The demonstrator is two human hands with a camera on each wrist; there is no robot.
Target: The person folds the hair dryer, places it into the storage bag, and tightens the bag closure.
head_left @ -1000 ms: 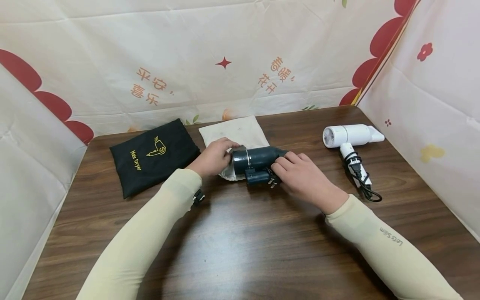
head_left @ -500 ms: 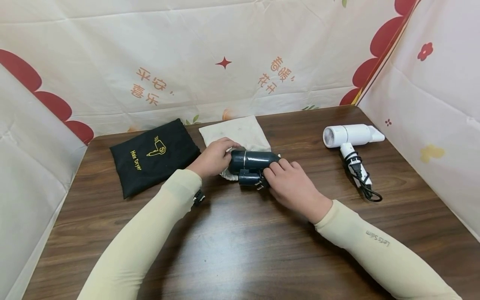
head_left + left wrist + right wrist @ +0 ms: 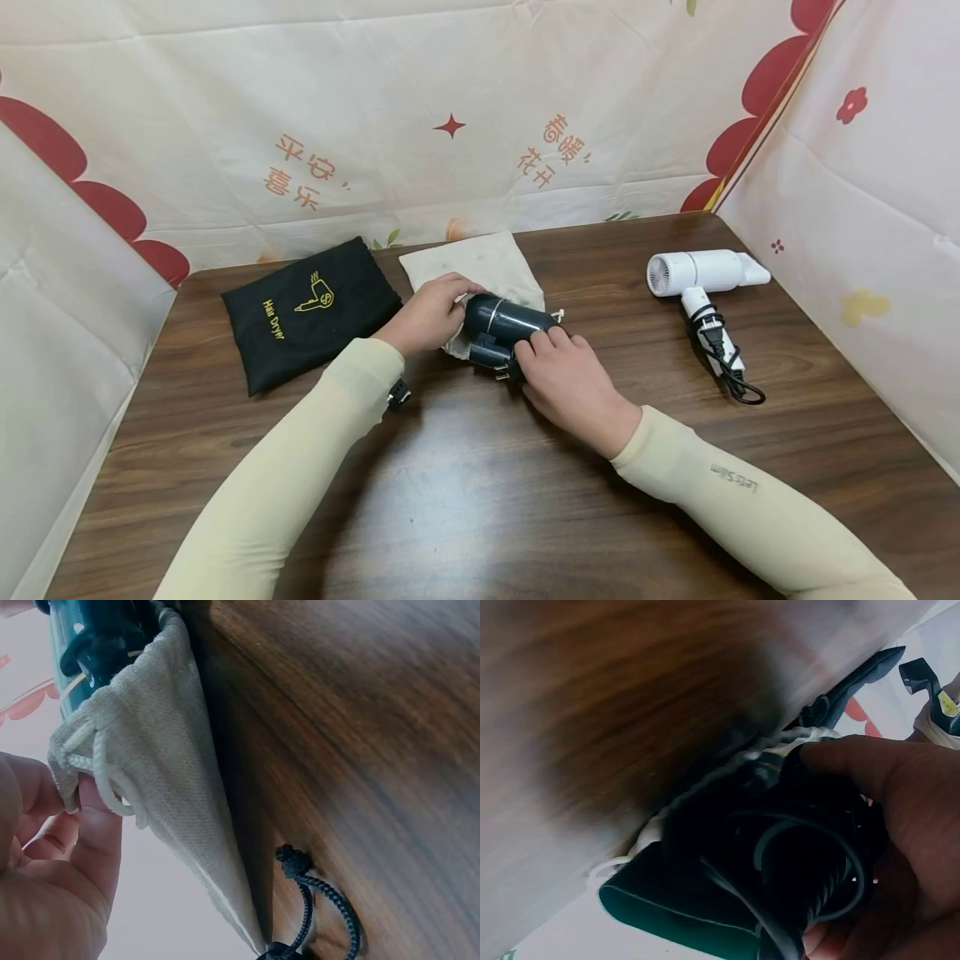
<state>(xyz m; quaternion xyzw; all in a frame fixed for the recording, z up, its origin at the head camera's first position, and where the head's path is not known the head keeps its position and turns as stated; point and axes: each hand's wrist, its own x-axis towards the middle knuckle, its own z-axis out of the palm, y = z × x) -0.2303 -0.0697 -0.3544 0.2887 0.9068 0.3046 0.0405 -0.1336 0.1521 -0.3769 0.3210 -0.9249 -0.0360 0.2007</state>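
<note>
My right hand (image 3: 570, 383) grips a dark teal hair dryer (image 3: 519, 322) near its folded handle, round which a black cord is wound. In the right wrist view the nozzle (image 3: 679, 922) points back toward the camera. The dryer's rear end lies in the mouth of a beige drawstring bag (image 3: 480, 260). My left hand (image 3: 429, 318) pinches the bag's rim between thumb and fingers, beside a looped white drawstring (image 3: 105, 776) in the left wrist view. How deep the dryer sits inside is partly hidden by the hands.
A black bag (image 3: 311, 312) printed "Hair Dryer" lies flat on the left, close to my left forearm. On the right rests a white hair dryer (image 3: 697, 272) with its black cord (image 3: 723, 358) wrapped round the handle. Fabric walls (image 3: 450, 75) enclose the wooden table (image 3: 465, 500).
My right hand has moved left with the dark hair dryer, carrying its rear end toward and into the bag's mouth, and the dryer has tilted. The left hand has stayed at the bag's rim.
</note>
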